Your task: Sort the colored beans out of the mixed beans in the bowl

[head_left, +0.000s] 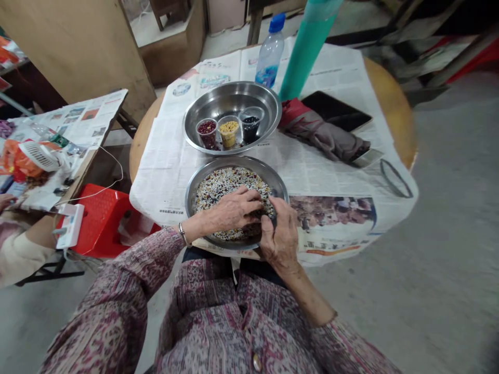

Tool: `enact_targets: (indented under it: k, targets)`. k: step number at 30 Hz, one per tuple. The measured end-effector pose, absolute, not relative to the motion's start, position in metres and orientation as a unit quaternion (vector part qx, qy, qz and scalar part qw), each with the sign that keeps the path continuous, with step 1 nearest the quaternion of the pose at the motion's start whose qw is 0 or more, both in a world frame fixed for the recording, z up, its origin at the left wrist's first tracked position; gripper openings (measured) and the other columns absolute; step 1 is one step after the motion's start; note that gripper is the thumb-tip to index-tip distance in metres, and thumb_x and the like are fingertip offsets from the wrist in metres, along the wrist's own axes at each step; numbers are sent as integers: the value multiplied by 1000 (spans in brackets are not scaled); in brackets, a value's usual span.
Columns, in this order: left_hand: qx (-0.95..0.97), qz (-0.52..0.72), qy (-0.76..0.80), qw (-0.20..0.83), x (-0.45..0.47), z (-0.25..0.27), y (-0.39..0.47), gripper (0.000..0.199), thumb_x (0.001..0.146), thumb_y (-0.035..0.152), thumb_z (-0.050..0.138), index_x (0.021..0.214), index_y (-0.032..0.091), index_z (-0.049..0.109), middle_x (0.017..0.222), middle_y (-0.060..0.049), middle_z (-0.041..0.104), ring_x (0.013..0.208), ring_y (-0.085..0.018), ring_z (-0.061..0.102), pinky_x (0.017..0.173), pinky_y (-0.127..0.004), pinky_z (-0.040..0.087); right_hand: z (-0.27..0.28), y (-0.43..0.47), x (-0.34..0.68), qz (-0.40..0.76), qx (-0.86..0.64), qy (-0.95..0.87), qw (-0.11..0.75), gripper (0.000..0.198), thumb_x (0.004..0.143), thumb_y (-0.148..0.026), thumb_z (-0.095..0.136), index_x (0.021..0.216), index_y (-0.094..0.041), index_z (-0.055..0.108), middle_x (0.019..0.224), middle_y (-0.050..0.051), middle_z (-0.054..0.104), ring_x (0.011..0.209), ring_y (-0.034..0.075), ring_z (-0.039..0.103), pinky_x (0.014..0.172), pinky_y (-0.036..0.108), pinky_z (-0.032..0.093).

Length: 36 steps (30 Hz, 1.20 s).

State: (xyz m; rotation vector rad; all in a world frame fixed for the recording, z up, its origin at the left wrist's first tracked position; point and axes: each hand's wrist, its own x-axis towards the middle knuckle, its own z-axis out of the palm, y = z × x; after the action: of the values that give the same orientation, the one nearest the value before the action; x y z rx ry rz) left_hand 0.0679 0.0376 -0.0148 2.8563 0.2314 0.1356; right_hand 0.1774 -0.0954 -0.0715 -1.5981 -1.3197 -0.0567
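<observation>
A shallow steel basin [189, 202] in front of me holds a spread mix of white grains with dark, red and yellow ones. My left hand [237, 208] lies over this mix [230, 182] with its fingers curled down. Whatever is under those fingertips is hidden. At the basin's right rim is my right hand [281, 234], its fingers bent inward and its thumb beside them; anything within them is hidden. Behind stands a second steel basin [218, 101] with three clear cups: dark red beans [207, 133], yellow grains [228, 132] and black beans [250, 127].
Newspaper [156, 176] covers the round table. At the back are a water bottle [270, 52] and a tall green bottle [307, 49]. A folded umbrella [322, 132], a dark tablet [339, 110] and a loop [395, 179] lie right. Left are a red stool [103, 218] and power strip [70, 226].
</observation>
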Motion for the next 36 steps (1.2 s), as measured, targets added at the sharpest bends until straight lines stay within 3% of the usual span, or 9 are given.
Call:
enact_targets:
  k: [4, 7, 12, 16, 21, 25, 29, 32, 36]
  targets:
    - [997, 34, 43, 59, 71, -17, 55, 22, 101, 29, 53, 118, 24, 65, 136, -5, 57, 126, -24, 47, 108, -43, 43, -71, -96, 177, -23, -662, -547, 512, 46, 100, -26, 43, 145, -21, 44, 133, 16, 59, 125, 28, 55, 106, 52, 45]
    - [992, 43, 116, 9, 69, -12, 73, 23, 103, 27, 49, 117, 24, 66, 140, -4, 54, 130, -25, 44, 108, -44, 41, -72, -95, 177, -23, -663, -546, 512, 46, 99, -26, 44, 145, -22, 45, 133, 16, 59, 125, 28, 55, 106, 53, 45]
    - [970, 9, 242, -26, 48, 3, 87, 26, 103, 21, 43, 119, 20, 64, 131, -9, 57, 118, -25, 50, 98, -40, 48, -74, -95, 178, -24, -659, -548, 514, 46, 99, -26, 45, 145, -22, 45, 133, 15, 59, 125, 28, 54, 106, 52, 45]
    - [951, -11, 309, 9, 20, 9, 75, 23, 101, 16, 42, 105, 16, 65, 113, -11, 60, 102, -22, 56, 87, -35, 53, -73, -95, 178, -20, -661, -546, 515, 45, 99, -27, 45, 144, -22, 45, 132, 14, 60, 124, 27, 54, 106, 51, 45]
    - [947, 33, 285, 142, 6, 3, 40, 18, 102, 29, 50, 110, 18, 62, 106, -6, 60, 97, -18, 60, 91, -35, 55, -74, -95, 177, -12, -661, -545, 516, 44, 99, -28, 44, 143, -22, 47, 132, 15, 60, 125, 28, 54, 107, 53, 44]
    - [966, 51, 204, 150, 29, -1, 27, 35, 95, 39, 63, 125, 21, 58, 126, -9, 56, 117, -24, 54, 101, -41, 50, -75, -95, 178, -11, -663, -547, 511, 44, 99, -29, 44, 143, -21, 47, 132, 15, 60, 124, 29, 55, 107, 55, 43]
    - [977, 18, 197, 79, 51, -1, 45, 37, 93, 31, 68, 128, 24, 58, 143, -11, 47, 133, -31, 42, 111, -50, 40, -74, -95, 177, -14, -666, -540, 514, 43, 99, -29, 44, 141, -21, 49, 130, 15, 61, 123, 28, 56, 106, 54, 44]
    - [973, -1, 215, 83, 44, 2, 56, 19, 100, 22, 53, 115, 21, 63, 125, -10, 56, 119, -24, 52, 103, -41, 46, -73, -94, 177, -20, -662, -542, 518, 43, 99, -28, 45, 141, -21, 49, 130, 15, 61, 123, 27, 56, 105, 52, 45]
    - [968, -30, 212, 133, 14, 12, 44, 22, 102, 16, 42, 103, 20, 64, 104, -5, 59, 98, -17, 58, 89, -30, 51, -74, -95, 177, -21, -657, -548, 517, 44, 99, -27, 45, 142, -21, 47, 131, 15, 60, 124, 27, 55, 105, 52, 45]
